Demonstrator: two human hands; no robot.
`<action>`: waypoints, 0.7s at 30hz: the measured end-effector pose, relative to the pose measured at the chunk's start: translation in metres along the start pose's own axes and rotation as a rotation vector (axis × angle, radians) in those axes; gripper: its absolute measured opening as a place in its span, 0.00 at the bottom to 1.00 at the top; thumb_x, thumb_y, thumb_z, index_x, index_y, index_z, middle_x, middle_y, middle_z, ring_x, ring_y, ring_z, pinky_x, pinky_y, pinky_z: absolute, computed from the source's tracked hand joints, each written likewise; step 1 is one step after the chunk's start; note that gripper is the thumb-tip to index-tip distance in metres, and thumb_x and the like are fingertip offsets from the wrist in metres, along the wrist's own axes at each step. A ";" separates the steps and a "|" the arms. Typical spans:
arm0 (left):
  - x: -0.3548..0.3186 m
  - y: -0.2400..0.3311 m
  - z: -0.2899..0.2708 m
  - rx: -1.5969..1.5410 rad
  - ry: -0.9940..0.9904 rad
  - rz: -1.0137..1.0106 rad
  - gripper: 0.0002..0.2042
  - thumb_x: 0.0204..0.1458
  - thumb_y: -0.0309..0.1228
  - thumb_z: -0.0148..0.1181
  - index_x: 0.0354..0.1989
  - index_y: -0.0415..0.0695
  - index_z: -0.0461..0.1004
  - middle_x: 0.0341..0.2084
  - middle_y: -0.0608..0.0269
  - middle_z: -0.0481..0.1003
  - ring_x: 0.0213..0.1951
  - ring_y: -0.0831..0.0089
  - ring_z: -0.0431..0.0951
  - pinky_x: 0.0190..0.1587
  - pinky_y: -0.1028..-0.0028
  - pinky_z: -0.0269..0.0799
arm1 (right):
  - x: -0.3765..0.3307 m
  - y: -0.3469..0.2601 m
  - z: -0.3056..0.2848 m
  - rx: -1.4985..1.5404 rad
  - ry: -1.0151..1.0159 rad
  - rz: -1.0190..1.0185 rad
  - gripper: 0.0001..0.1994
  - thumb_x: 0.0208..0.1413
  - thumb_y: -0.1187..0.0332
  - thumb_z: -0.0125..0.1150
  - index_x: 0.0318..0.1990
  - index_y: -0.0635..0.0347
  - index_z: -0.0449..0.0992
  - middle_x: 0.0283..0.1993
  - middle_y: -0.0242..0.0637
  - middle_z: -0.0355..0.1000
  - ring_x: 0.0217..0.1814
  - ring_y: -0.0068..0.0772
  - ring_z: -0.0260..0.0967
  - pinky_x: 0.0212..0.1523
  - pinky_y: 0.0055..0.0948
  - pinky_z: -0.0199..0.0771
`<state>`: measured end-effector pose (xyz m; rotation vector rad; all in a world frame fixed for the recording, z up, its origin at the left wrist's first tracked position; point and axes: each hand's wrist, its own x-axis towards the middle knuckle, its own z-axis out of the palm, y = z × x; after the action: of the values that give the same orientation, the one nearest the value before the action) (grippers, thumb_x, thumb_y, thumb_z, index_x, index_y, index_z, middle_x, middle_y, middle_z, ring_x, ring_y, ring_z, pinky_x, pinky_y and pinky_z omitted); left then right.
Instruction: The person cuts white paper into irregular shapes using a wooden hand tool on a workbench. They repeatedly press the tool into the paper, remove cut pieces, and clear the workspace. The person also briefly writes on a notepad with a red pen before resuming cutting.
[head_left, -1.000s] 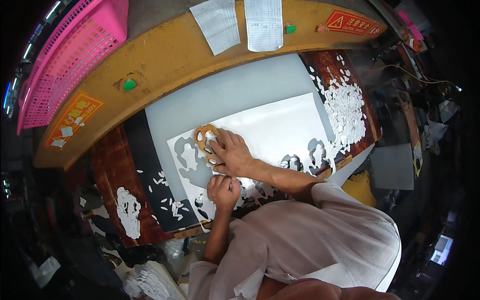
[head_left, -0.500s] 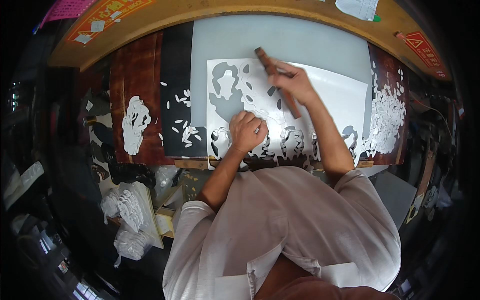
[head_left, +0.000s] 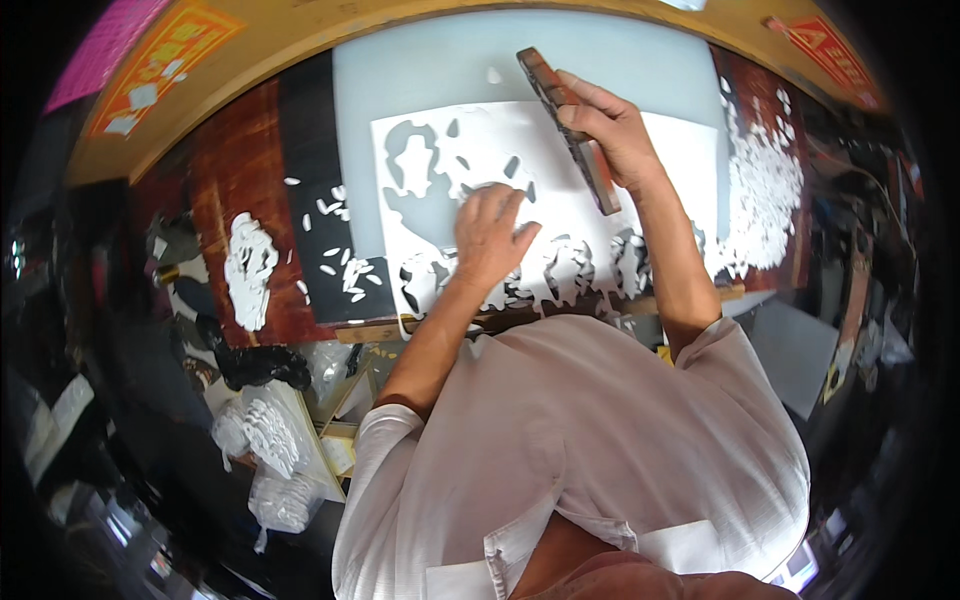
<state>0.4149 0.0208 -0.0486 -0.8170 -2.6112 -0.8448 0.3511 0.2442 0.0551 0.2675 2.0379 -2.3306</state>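
The long, dark brown wooden bar lies tilted over the white cut-out paper sheet, its long axis running from the upper left, where its far end points toward the yellow curved table edge, down to the lower right over the sheet's middle. The right hand is wrapped around the bar's middle, fingers curled over it in a firm closed grasp, wrist bent, the forearm stretching back toward the person's pale shirt. The sheet rests on a pale grey cutting mat, and irregular holes in the sheet let that grey show through. The left hand lies flat on the sheet, below and to the left of the bar and well apart from it, fingers spread and pressing the paper down, closed on nothing. Left of the sheet, small white paper scraps are strewn on a black strip, and farther left a larger white cut-out shape lies on the reddish wood. Right of the sheet, a heap of white paper offcuts crowds the mat's edge. Nothing lies between the bar and the paper beneath it, though whether the bar's lower end touches the sheet I cannot tell
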 end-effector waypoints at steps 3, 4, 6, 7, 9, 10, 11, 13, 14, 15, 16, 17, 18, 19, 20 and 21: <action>-0.008 -0.013 0.015 0.013 0.056 0.028 0.25 0.44 0.41 0.77 0.51 0.46 0.82 0.52 0.63 0.75 0.55 0.58 0.73 0.56 0.55 0.71 | -0.051 -0.019 -0.054 -0.128 0.112 -0.127 0.36 0.57 0.54 0.68 0.70 0.66 0.72 0.54 0.40 0.78 0.51 0.32 0.75 0.53 0.29 0.75; -0.009 -0.015 0.018 0.013 0.089 0.019 0.24 0.43 0.40 0.77 0.50 0.46 0.82 0.52 0.63 0.75 0.55 0.58 0.73 0.56 0.56 0.71 | -0.075 -0.023 -0.073 -0.086 0.151 -0.161 0.37 0.59 0.52 0.65 0.72 0.65 0.70 0.57 0.43 0.77 0.55 0.37 0.76 0.56 0.32 0.75; -0.009 -0.015 0.023 0.020 0.118 0.048 0.23 0.43 0.38 0.77 0.48 0.47 0.82 0.50 0.64 0.75 0.54 0.59 0.74 0.55 0.58 0.72 | -0.128 -0.029 -0.113 0.149 0.260 -0.171 0.38 0.61 0.48 0.59 0.75 0.61 0.65 0.63 0.48 0.74 0.64 0.48 0.74 0.62 0.41 0.75; -0.008 -0.014 0.023 0.027 0.121 0.031 0.22 0.42 0.37 0.77 0.47 0.47 0.81 0.50 0.64 0.76 0.53 0.59 0.74 0.54 0.59 0.72 | -0.157 -0.029 -0.131 0.390 0.249 -0.172 0.38 0.62 0.47 0.56 0.76 0.57 0.62 0.67 0.50 0.72 0.69 0.55 0.71 0.66 0.47 0.74; -0.006 -0.012 0.020 0.026 0.146 0.063 0.21 0.43 0.35 0.76 0.47 0.46 0.81 0.49 0.62 0.76 0.52 0.58 0.74 0.53 0.59 0.73 | -0.200 -0.022 -0.163 0.668 0.364 -0.198 0.39 0.61 0.39 0.57 0.75 0.47 0.63 0.71 0.47 0.68 0.69 0.68 0.67 0.66 0.64 0.71; -0.005 -0.011 0.019 0.044 0.142 0.088 0.21 0.44 0.35 0.76 0.47 0.45 0.81 0.49 0.62 0.76 0.52 0.57 0.75 0.53 0.58 0.73 | -0.213 -0.009 -0.178 0.755 0.398 -0.221 0.39 0.61 0.38 0.57 0.75 0.48 0.64 0.70 0.48 0.68 0.69 0.69 0.67 0.65 0.66 0.71; -0.004 -0.012 0.018 0.040 0.116 0.077 0.21 0.44 0.35 0.76 0.48 0.45 0.81 0.49 0.61 0.76 0.52 0.56 0.75 0.53 0.58 0.73 | -0.224 0.007 -0.190 0.889 0.380 -0.275 0.39 0.61 0.37 0.57 0.74 0.48 0.64 0.70 0.49 0.68 0.69 0.69 0.66 0.64 0.67 0.71; -0.003 -0.011 0.017 0.048 0.123 0.107 0.20 0.46 0.35 0.75 0.48 0.44 0.80 0.49 0.59 0.76 0.52 0.55 0.75 0.54 0.57 0.73 | -0.236 0.047 -0.213 1.116 0.535 -0.208 0.38 0.62 0.38 0.57 0.73 0.50 0.65 0.67 0.53 0.70 0.68 0.71 0.64 0.63 0.67 0.71; -0.002 -0.012 0.017 0.047 0.117 0.114 0.21 0.46 0.35 0.75 0.49 0.43 0.80 0.49 0.59 0.75 0.52 0.54 0.74 0.54 0.56 0.72 | -0.237 0.064 -0.224 1.094 0.647 -0.206 0.36 0.62 0.40 0.57 0.70 0.54 0.68 0.65 0.55 0.71 0.67 0.70 0.63 0.63 0.67 0.71; -0.003 -0.012 0.018 0.057 0.107 0.108 0.21 0.46 0.35 0.75 0.49 0.43 0.80 0.50 0.58 0.75 0.53 0.53 0.74 0.54 0.56 0.72 | -0.237 0.079 -0.236 1.134 0.673 -0.151 0.32 0.64 0.42 0.56 0.66 0.55 0.71 0.64 0.55 0.71 0.66 0.72 0.63 0.63 0.68 0.69; -0.002 -0.013 0.017 0.056 0.101 0.127 0.21 0.47 0.35 0.75 0.50 0.43 0.80 0.50 0.58 0.75 0.53 0.53 0.74 0.55 0.56 0.72 | -0.244 0.088 -0.245 1.225 0.647 -0.173 0.29 0.65 0.43 0.56 0.64 0.55 0.72 0.63 0.53 0.72 0.66 0.72 0.63 0.63 0.69 0.69; -0.003 -0.012 0.017 0.054 0.102 0.134 0.22 0.47 0.35 0.75 0.50 0.43 0.80 0.50 0.58 0.75 0.53 0.53 0.74 0.55 0.55 0.72 | -0.247 0.095 -0.252 1.312 0.663 -0.168 0.27 0.65 0.44 0.56 0.61 0.54 0.73 0.63 0.51 0.74 0.66 0.72 0.63 0.63 0.70 0.68; -0.002 -0.013 0.017 0.054 0.085 0.134 0.22 0.47 0.35 0.75 0.51 0.43 0.80 0.50 0.57 0.75 0.53 0.53 0.74 0.55 0.55 0.71 | -0.251 0.098 -0.257 1.266 0.634 -0.242 0.24 0.65 0.46 0.56 0.59 0.51 0.74 0.62 0.47 0.76 0.66 0.72 0.63 0.63 0.70 0.68; -0.002 -0.012 0.016 0.048 0.071 0.130 0.22 0.47 0.35 0.75 0.52 0.43 0.79 0.51 0.57 0.75 0.54 0.52 0.73 0.56 0.54 0.71 | -0.255 0.099 -0.260 1.250 0.631 -0.286 0.28 0.62 0.47 0.59 0.64 0.53 0.70 0.64 0.48 0.75 0.68 0.71 0.61 0.65 0.69 0.67; -0.002 -0.011 0.015 0.032 0.067 0.124 0.23 0.48 0.35 0.75 0.52 0.43 0.79 0.51 0.57 0.74 0.55 0.52 0.73 0.56 0.53 0.70 | -0.257 0.095 -0.263 1.176 0.617 -0.288 0.28 0.61 0.48 0.60 0.64 0.52 0.70 0.63 0.46 0.76 0.67 0.71 0.62 0.65 0.68 0.67; -0.002 -0.010 0.014 0.055 0.046 0.123 0.23 0.48 0.35 0.74 0.53 0.44 0.78 0.52 0.57 0.74 0.55 0.52 0.73 0.57 0.53 0.69 | -0.259 0.091 -0.264 1.121 0.627 -0.271 0.27 0.60 0.49 0.61 0.63 0.51 0.71 0.62 0.45 0.77 0.66 0.70 0.64 0.65 0.68 0.67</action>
<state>0.4097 0.0216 -0.0653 -0.9214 -2.5038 -0.7454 0.6468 0.4689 -0.0283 0.8502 0.5770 -3.6440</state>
